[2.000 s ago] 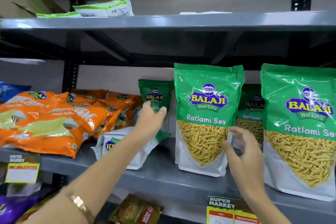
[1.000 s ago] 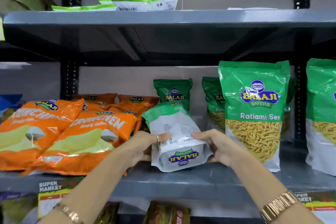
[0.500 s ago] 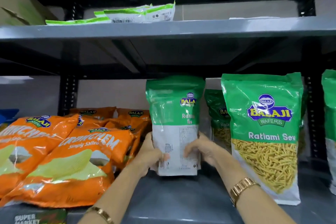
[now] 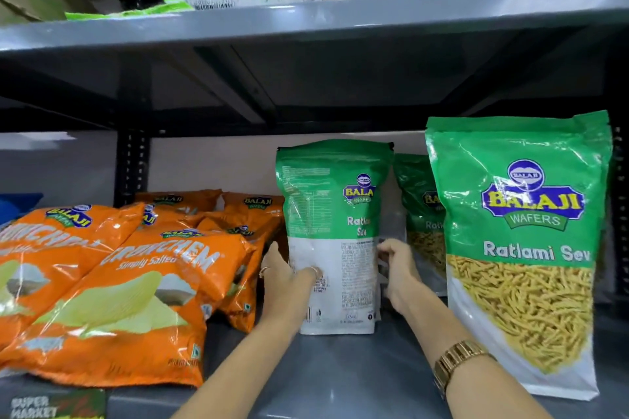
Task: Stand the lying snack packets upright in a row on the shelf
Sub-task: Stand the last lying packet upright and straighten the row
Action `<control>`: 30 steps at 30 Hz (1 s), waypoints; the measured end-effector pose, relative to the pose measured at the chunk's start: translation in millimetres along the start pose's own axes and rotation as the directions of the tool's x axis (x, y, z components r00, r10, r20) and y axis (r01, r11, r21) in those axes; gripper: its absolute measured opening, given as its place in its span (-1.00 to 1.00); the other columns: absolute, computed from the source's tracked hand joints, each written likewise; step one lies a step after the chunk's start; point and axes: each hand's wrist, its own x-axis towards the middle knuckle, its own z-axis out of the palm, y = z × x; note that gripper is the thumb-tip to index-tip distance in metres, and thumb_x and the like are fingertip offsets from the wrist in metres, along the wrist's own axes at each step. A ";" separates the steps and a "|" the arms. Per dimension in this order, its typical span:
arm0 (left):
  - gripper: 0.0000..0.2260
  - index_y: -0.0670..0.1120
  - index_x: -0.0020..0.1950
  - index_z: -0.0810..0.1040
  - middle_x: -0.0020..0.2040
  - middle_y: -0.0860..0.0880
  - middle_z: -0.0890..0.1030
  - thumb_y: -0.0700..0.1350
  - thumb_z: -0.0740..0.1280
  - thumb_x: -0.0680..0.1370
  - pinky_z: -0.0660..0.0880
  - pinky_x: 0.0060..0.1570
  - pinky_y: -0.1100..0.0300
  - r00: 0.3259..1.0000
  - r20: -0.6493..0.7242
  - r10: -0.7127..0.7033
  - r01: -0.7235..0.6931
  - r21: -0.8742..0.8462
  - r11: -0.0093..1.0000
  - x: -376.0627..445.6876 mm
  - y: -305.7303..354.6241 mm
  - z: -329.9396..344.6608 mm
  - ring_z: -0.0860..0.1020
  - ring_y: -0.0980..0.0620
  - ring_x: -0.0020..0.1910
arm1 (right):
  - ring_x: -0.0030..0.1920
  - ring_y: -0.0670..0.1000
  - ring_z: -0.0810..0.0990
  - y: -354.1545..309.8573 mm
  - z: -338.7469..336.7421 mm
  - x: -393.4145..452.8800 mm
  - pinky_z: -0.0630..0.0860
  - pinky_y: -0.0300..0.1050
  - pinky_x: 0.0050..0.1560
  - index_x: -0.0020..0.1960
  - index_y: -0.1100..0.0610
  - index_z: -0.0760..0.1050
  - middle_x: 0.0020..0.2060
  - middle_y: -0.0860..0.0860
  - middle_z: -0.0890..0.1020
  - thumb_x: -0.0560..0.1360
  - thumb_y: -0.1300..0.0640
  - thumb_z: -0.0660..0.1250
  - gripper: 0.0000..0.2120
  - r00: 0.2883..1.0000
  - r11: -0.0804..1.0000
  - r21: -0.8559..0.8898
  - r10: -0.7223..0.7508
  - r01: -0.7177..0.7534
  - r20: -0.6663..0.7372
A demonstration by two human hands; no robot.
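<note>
Right, the Ratlami Sev packet [image 4: 332, 235] stood between both hands, long axis vertical, base on the shelf [image 4: 340, 374]; left hand [image 4: 284, 286] and right hand [image 4: 398, 274] clamped its sides, equally near.

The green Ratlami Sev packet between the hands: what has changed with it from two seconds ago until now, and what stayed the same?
The green packet lay flat on the shelf; the left hand and right hand took hold of it, lifted it and stood it upright, back side facing out. Both hands still grip its sides. The orange chip packets and the large front Ratlami Sev packet stayed where they were.
</note>
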 end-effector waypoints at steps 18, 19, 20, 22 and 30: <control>-0.46 -0.07 -0.30 0.67 -0.11 -0.16 0.71 0.15 0.01 0.58 0.53 -0.02 0.07 0.926 0.177 -0.332 0.372 -0.292 0.881 17.8 -11.1 17.4 0.65 -0.07 -0.22 | -0.75 -0.12 0.29 -0.4 2.5 -6.3 0.20 -0.37 -0.65 -0.43 0.19 0.45 -0.76 -0.05 0.42 0.47 0.07 0.23 -0.66 0.998 0.991 -0.130 -0.038 0.044 0.044; -0.44 -0.08 -0.35 0.67 -0.21 -0.15 0.71 0.15 0.02 0.57 0.54 -0.07 0.08 0.923 0.164 -0.348 0.383 -0.318 0.867 17.5 -11.7 16.7 0.65 -0.07 -0.27 | -0.77 -0.14 0.26 0.4 1.5 -5.6 0.17 -0.37 -0.70 -0.46 0.20 0.44 -0.79 -0.07 0.39 0.46 0.09 0.24 -0.66 0.998 0.991 -0.126 -0.044 0.048 0.035; -0.46 -0.08 -0.34 0.66 -0.23 -0.15 0.69 0.14 0.03 0.57 0.55 -0.06 0.07 0.925 0.147 -0.351 0.380 -0.331 0.864 16.4 -12.5 15.0 0.64 -0.09 -0.25 | -0.75 -0.13 0.27 0.8 2.4 -5.5 0.18 -0.34 -0.69 -0.48 0.20 0.43 -0.80 -0.08 0.39 0.44 0.10 0.26 -0.65 0.999 0.990 -0.132 -0.051 0.052 0.016; -0.52 -0.08 -0.13 0.66 -0.08 -0.17 0.67 0.16 0.04 0.56 0.51 0.12 -0.02 0.937 0.104 -0.333 0.349 -0.321 0.881 9.1 -10.8 16.3 0.62 -0.15 -0.08 | -0.61 -0.05 0.34 0.2 3.6 -4.2 0.27 -0.22 -0.54 -0.52 0.17 0.44 -0.72 -0.05 0.44 0.42 0.12 0.26 -0.65 0.998 0.987 -0.153 -0.059 0.053 -0.037; -0.44 0.01 0.39 0.27 0.28 -0.02 0.45 -0.07 0.40 0.43 0.43 0.02 0.31 0.996 0.043 -0.080 0.079 0.012 0.997 -51.4 -12.1 31.9 0.45 -0.01 0.23 | -0.05 0.11 0.57 15.7 11.1 -6.7 0.49 0.03 0.04 -0.04 0.12 0.55 -0.11 0.11 0.62 0.51 -0.10 0.10 -0.64 0.970 0.971 -0.232 0.107 -0.055 0.218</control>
